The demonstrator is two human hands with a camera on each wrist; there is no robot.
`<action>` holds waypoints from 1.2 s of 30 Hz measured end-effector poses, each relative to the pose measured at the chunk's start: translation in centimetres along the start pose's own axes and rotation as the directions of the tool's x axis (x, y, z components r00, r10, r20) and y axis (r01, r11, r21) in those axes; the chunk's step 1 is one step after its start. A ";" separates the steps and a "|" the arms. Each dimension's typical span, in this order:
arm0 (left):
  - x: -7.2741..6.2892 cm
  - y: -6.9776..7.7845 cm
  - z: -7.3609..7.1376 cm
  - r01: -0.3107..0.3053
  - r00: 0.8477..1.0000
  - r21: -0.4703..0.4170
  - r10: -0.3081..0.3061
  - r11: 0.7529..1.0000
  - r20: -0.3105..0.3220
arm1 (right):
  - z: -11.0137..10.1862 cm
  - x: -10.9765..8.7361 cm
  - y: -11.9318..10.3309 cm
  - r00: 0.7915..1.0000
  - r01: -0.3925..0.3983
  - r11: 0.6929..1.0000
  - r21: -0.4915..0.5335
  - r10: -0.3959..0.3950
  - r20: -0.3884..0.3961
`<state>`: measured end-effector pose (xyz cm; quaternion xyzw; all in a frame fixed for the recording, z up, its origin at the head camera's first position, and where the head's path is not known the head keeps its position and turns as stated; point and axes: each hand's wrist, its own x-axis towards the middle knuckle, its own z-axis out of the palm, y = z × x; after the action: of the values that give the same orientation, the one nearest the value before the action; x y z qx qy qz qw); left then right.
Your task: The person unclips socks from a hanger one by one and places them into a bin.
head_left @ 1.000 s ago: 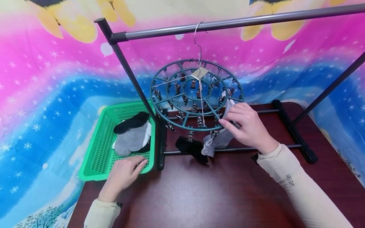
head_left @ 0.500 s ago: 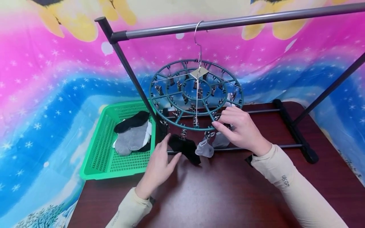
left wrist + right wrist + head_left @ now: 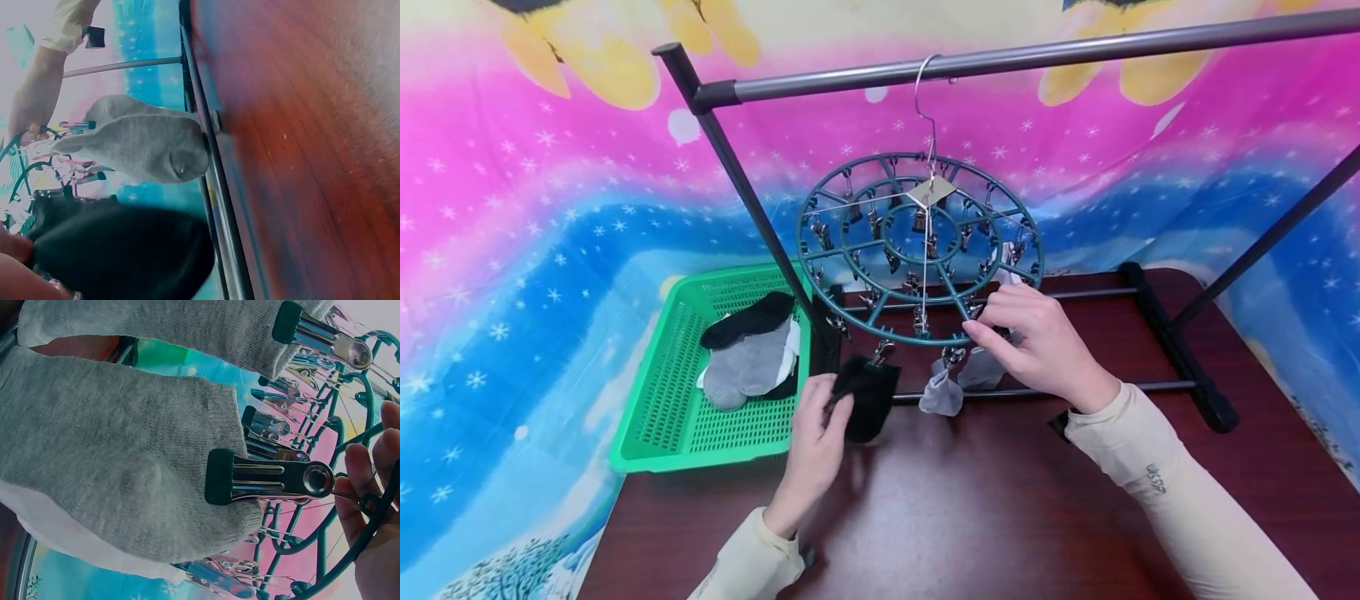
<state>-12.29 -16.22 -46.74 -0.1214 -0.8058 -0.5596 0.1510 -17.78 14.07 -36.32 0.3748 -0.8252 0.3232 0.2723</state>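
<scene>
1. Head view: the left hand (image 3: 814,442) has just pinched the black sock (image 3: 868,398), which has swung round — making this sock, apparently, the work in hand.
2. It hangs clipped near seven o'clock on the round hanger (image 3: 928,341); the right hand (image 3: 1037,342) grips that ring around five.
3. Right sleeve (image 3: 1191,492): small lettering (image 3: 1154,479) — unreadable.

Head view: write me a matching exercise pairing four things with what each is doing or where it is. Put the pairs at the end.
Column one:
1. green basket
2. round hanger
3. left hand
4. right hand

Column two:
A. grips the rim of the round hanger
B. stands on the table
C. holds a black sock
D. hangs from the grey bar

Pairs: 1-B, 2-D, 3-C, 4-A
</scene>
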 end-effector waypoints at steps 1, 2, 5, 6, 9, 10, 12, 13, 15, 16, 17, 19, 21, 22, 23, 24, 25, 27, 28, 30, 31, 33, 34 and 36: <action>-0.2 0.0 -0.2 0.001 1.000 -0.027 -0.002 1.000 -0.022 | 0.0 0.0 0.0 1.000 -0.003 1.000 -0.001 0.003 0.000; -0.4 -0.1 -0.4 -0.008 0.999 -0.035 0.007 0.999 -0.044 | -0.1 -0.1 0.0 1.000 -0.005 1.000 -0.003 0.005 0.001; -1.0 -0.2 -0.9 -0.045 0.992 0.001 0.045 0.999 -0.114 | -0.2 -0.2 0.1 1.000 -0.014 1.000 -0.007 0.014 0.002; -1.2 -0.3 -1.1 -0.069 0.988 0.032 0.072 0.997 -0.137 | -0.2 -0.2 0.1 1.000 -0.016 1.000 -0.009 0.016 0.002; -1.4 -0.3 -1.7 -0.124 0.971 0.123 0.146 0.985 -0.189 | -0.3 -0.3 0.2 1.000 -0.016 1.000 -0.014 0.016 0.001; -1.5 -0.2 -2.0 -0.144 0.964 0.147 0.172 0.979 -0.201 | -0.3 -0.4 0.3 1.000 -0.015 1.000 -0.017 0.015 0.002; -1.5 -0.1 -2.6 -0.180 0.954 0.168 0.213 0.969 -0.210 | -0.3 -0.5 0.4 1.000 -0.010 1.000 -0.022 0.010 0.000; -1.5 0.0 -2.9 -0.195 0.950 0.171 0.230 0.966 -0.212 | -0.3 -0.5 0.5 1.000 -0.009 1.000 -0.024 0.009 -0.004; -1.5 0.1 -3.4 -0.221 0.943 0.182 0.258 0.958 -0.212 | -0.3 -0.6 0.5 1.000 -0.011 1.000 -0.027 0.011 -0.015; -1.5 0.2 -3.7 -0.234 0.939 0.186 0.271 0.954 -0.210 | -0.3 -0.6 0.5 1.000 -0.015 0.999 -0.029 0.015 -0.022; -1.6 0.2 -3.9 -0.240 0.938 0.184 0.277 0.953 -0.208 | -0.3 -0.6 0.5 0.999 -0.021 0.999 -0.029 0.020 -0.030; -1.6 0.3 -4.2 -0.255 0.935 0.183 0.291 0.949 -0.205 | -0.2 -0.6 0.4 0.998 -0.038 0.999 -0.028 0.037 -0.045; -1.6 0.4 -4.3 -0.267 0.931 0.186 0.303 0.946 -0.204 | -0.1 -0.7 0.2 0.996 -0.063 0.998 -0.031 0.061 -0.061; -1.7 0.4 -4.3 -0.275 0.928 0.189 0.312 0.943 -0.205 | 0.0 -0.7 0.1 0.995 -0.078 0.996 -0.032 0.076 -0.070; -1.7 0.4 -4.3 -0.282 0.924 0.195 0.320 0.939 -0.207 | 0.1 -0.6 -0.1 0.993 -0.092 0.995 -0.034 0.089 -0.082; -1.7 0.4 -4.3 -0.292 0.919 0.199 0.332 0.935 -0.210 | 0.2 -0.6 -0.3 0.990 -0.105 0.994 -0.035 0.102 -0.096; -1.8 0.5 -4.3 -0.296 0.917 0.202 0.337 0.934 -0.214 | 0.2 -0.6 -0.6 0.987 -0.116 0.993 -0.034 0.112 -0.114; -1.9 0.5 -4.3 -0.310 0.909 0.213 0.354 0.927 -0.219 | 0.4 -0.4 -1.2 0.980 -0.125 0.992 -0.032 0.119 -0.159; -1.9 0.5 -4.3 -0.316 0.905 0.219 0.362 0.923 -0.221 | 0.4 -0.3 -1.5 0.976 -0.117 0.993 -0.032 0.109 -0.188; -1.9 0.5 -4.3 -0.323 0.901 0.224 0.371 0.919 -0.224 | 0.7 0.0 -2.4 0.964 -0.078 0.996 -0.037 0.065 -0.258; -1.9 0.6 -4.4 -0.324 0.900 0.226 0.373 0.918 -0.224 | 0.9 0.2 -2.8 0.955 -0.044 0.998 -0.037 0.031 -0.296; -1.9 0.6 -4.5 -0.331 0.897 0.229 0.380 0.916 -0.225 | 1.5 0.5 -3.8 0.934 0.045 0.998 -0.050 -0.060 -0.352; -1.8 0.6 -4.6 -0.332 0.896 0.232 0.383 0.914 -0.226 | 1.8 0.6 -4.3 0.924 0.094 0.994 -0.055 -0.107 -0.366; -1.8 0.6 -4.7 -0.333 0.896 0.232 0.384 0.914 -0.225 | 2.7 0.6 -5.4 0.922 0.170 0.985 -0.031 -0.170 -0.348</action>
<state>-9.90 -20.46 -45.35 -0.1776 -0.7908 -0.4548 0.3693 -14.42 9.09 -35.88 0.3814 -0.7281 0.3600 0.4414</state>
